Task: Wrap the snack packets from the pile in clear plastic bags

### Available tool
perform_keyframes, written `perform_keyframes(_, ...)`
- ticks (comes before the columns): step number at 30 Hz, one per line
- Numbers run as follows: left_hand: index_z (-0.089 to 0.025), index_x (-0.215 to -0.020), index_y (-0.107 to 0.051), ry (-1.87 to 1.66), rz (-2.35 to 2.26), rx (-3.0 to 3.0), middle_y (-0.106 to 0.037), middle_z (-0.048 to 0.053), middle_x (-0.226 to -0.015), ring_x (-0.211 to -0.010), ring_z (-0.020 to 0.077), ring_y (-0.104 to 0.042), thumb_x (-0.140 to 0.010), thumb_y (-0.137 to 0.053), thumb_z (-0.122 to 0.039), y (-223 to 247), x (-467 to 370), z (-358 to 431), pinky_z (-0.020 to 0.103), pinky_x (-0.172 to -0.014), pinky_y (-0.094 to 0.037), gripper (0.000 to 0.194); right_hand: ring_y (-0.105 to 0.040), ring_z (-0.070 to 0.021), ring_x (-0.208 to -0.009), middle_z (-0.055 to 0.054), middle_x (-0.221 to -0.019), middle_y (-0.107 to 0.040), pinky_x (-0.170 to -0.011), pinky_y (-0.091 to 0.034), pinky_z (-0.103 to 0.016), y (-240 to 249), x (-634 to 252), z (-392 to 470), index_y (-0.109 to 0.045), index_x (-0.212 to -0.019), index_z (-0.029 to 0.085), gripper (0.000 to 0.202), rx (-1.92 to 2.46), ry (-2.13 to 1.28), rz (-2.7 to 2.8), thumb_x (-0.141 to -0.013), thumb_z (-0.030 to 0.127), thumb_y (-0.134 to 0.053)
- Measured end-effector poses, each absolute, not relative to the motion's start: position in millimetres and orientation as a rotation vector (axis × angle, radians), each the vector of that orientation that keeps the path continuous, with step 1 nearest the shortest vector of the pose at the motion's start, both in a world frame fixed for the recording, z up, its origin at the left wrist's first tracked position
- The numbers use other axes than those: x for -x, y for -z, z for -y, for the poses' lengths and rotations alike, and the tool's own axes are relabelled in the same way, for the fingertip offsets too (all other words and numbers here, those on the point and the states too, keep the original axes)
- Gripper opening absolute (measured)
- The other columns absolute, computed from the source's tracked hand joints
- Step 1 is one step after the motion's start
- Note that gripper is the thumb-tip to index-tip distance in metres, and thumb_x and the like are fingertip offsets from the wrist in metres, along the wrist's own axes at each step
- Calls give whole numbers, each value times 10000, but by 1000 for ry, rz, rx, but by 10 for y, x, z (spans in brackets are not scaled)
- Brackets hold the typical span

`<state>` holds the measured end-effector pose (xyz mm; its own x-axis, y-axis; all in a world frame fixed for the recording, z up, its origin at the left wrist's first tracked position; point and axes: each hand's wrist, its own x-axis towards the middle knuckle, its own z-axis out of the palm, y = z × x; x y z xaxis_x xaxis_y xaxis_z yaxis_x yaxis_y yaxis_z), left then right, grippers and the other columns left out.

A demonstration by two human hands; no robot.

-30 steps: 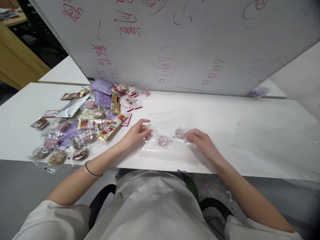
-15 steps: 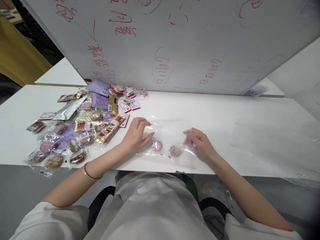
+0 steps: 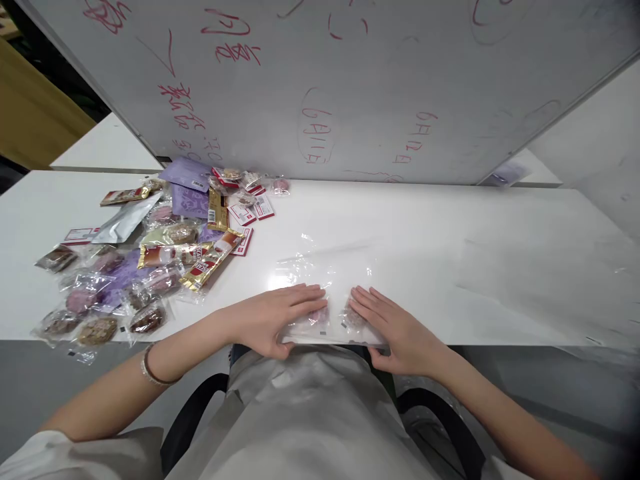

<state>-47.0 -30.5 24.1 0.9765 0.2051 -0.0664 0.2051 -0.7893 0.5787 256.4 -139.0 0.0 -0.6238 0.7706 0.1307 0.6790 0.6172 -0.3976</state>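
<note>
see-through plastic under both hands, two small packets at its near side

the see-through plastic (image 3: 313,267) lies on the white worktop (image 3: 400,227) between and partly under the hands, close to the near edge. the left hand (image 3: 265,320) is spread palm down, fingers together over the pink packet (image 3: 318,316); the right hand (image 3: 405,333) is spread likewise, fingertips over the greyish packet (image 3: 354,319). both thumbs are down by the worktop's edge; whether either nips the plastic there, i can't tell.

so far, those two packets lie side by side within the plastic's outline, whether inside or beneath a layer being unclear. the rest of the snacks lie outside it, loose beyond the left hand: wrapped biscuits (image 3: 97,331), gold sachets (image 3: 213,261), purple pouches (image 3: 187,175) and a silver pouch (image 3: 125,223). no closed seal can be made out on the plastic.

the near edge looks like the tight side, with the hands right at it. ahead of them the worktop runs back to a whiteboard (image 3: 370,100); there's sideways room past the right hand, where a thin film (image 3: 535,273) lies flat. leftward, the heap would hem in a wide sweep.
</note>
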Motion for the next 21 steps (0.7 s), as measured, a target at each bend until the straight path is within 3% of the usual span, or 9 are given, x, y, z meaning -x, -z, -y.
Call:
perform_keyframes(5, -224, -1563, -260, -76, -305, -2469, -346, 139, -1594, -1451, 332, -364, -800, -694, -342, -203, 574, 300, 499, -1191, -333, 885, -413, -228, -1428, -51, -1503, -501, -1188, -375, -491, 88, -2700, 1391, -360, -1542, 260, 654, 1112, -547, 2377, -917, 120, -490)
perform_keyframes(9, -225, -1481, -415, -222, -368, -2349, -462, 136, -1517, -1402, 291, -442, -885, -618, -297, -185, 672, 299, 453, -1135, -413, 634, -485, -230, -1375, 2, -1396, -604, -1171, -397, -489, 96, -2789, 1344, -580, -1390, 311, 420, 1210, -828, 2157, -990, 231, -482)
perform_keyframes(13, -222, -1235, -653, -316, -741, -2077, -716, 72, -1189, -1046, 212, -688, -967, -532, -362, -154, 620, 243, 351, -926, -543, 326, -622, -279, -1228, -25, -1182, -736, -982, -532, -440, 32, -2821, 1197, -754, -1131, 270, 352, 1563, -1083, 1786, -991, 421, -468)
perform_keyframes(15, -200, -1050, -716, -412, -955, -1959, -755, 53, -991, -897, 204, -706, -980, -502, -421, -111, 537, 184, 334, -820, -558, 316, -699, -270, -1030, -38, -1004, -773, -886, -535, -392, -16, -2800, 1087, -779, -970, 230, 408, 1720, -1041, 1624, -972, 492, -466)
perform_keyframes(17, -186, -902, -709, -487, -1036, -1953, -744, 64, -969, -1005, 239, -684, -982, -481, -445, -76, 447, 112, 363, -871, -544, 355, -694, -243, -862, -30, -835, -747, -805, -508, -352, -64, -2758, 975, -742, -825, 204, 442, 1813, -952, 1523, -947, 538, -478)
perform_keyframes(21, -177, -704, -620, -384, -861, -2198, -613, 99, -1340, -1434, 303, -383, -985, -455, -363, -75, 311, 7, 480, -1150, -356, 375, -661, -218, -745, -10, -697, -665, -713, -458, -326, -110, -2646, 814, -654, -735, 206, 398, 1911, -875, 1400, -923, 523, -505)
